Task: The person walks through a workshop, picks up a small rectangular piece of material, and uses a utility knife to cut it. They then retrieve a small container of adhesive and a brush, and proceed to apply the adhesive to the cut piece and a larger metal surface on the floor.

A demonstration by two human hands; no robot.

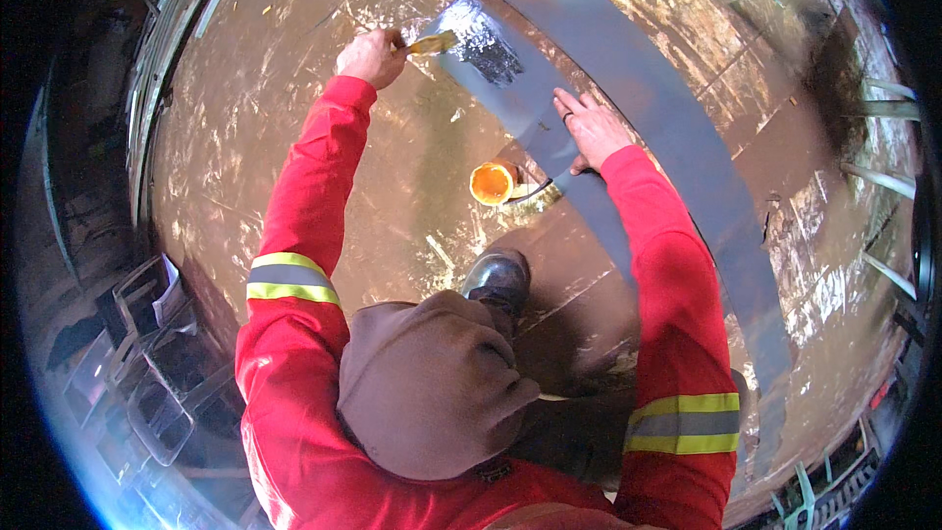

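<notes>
The floor (294, 137) is a brown, scuffed metal surface streaked with pale scratches. Two long grey strips lie on it side by side: the nearer strip (535, 128) runs under the right grip (592, 128) and bears a wet dark patch beside the left grip (371, 57); the farther strip (667, 128) lies beyond. An orange cup (493, 183) stands just below the right grip.

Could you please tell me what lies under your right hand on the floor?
The right hand rests flat on a grey metal strip. The strip's surface directly beneath the palm is covered and cannot be seen.
</notes>
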